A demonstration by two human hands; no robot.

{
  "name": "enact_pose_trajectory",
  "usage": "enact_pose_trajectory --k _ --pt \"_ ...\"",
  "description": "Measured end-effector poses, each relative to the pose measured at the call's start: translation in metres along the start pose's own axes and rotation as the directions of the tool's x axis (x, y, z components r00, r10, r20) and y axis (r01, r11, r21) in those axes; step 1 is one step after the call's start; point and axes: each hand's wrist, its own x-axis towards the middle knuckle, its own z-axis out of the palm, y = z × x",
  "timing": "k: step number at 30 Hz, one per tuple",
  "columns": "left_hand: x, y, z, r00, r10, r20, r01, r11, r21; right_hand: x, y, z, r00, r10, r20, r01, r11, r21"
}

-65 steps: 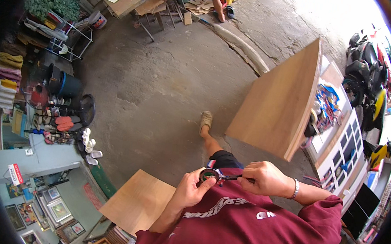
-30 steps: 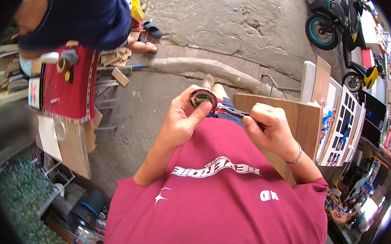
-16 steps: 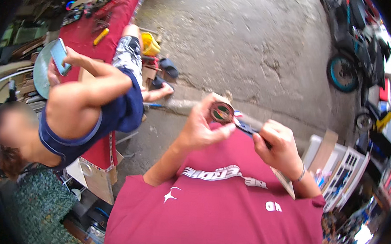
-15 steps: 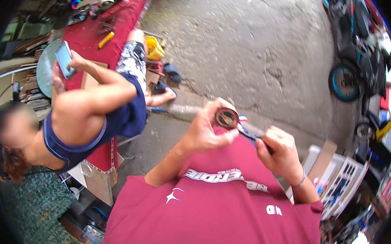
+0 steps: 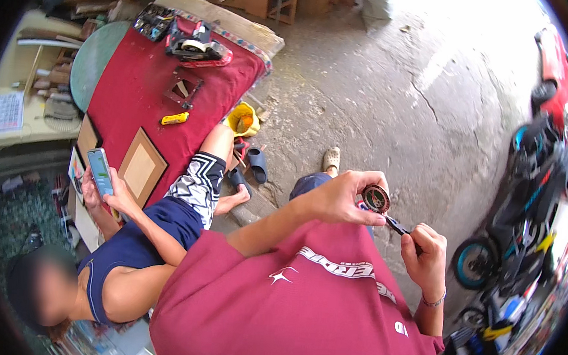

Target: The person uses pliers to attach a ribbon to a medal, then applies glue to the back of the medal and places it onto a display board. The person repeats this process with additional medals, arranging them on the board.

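Note:
A round, medal-like disc (image 5: 375,199) with a coppery rim and a dark green and red centre is pinched in the fingers of my left hand (image 5: 348,196), in front of my chest. A bit of white, red and blue shows beside its lower edge. From there a narrow dark strip (image 5: 396,225) runs to my right hand (image 5: 424,251), whose fingers are closed round its end. Whether the strip is a ribbon or a slim tool, I cannot make out. My right fist hides the rest of it.
Left of me a person (image 5: 136,253) sits holding a phone (image 5: 100,171) beside a red-covered table (image 5: 146,84). On it lie a power tool (image 5: 198,45), a yellow utility knife (image 5: 174,118) and a framed panel (image 5: 143,167). A yellow bucket (image 5: 243,119) and a motorcycle (image 5: 516,205) stand on the concrete floor.
My view has turned, bringing more of the table and floor in. Both hands sit further right and lower in the picture, still holding the disc and strip. My shod foot now shows.

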Motion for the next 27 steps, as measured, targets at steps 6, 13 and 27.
enact_pose_trajectory --k 6,13,27 --pt "0.101 0.077 -0.111 0.992 -0.035 -0.118 0.044 0.996 0.075 0.199 0.022 -0.059 0.98 -0.109 0.168 0.109 0.994 0.011" --pt "0.219 0.103 -0.277 0.967 -0.049 -0.251 0.104 0.972 0.212 0.451 0.06 -0.074 0.884 -0.322 0.34 0.353 0.935 -0.034" --pt "0.28 0.188 -0.585 0.681 0.026 -0.732 0.109 0.984 0.137 0.931 -0.062 0.003 0.311 -0.557 0.77 0.757 0.635 0.154"
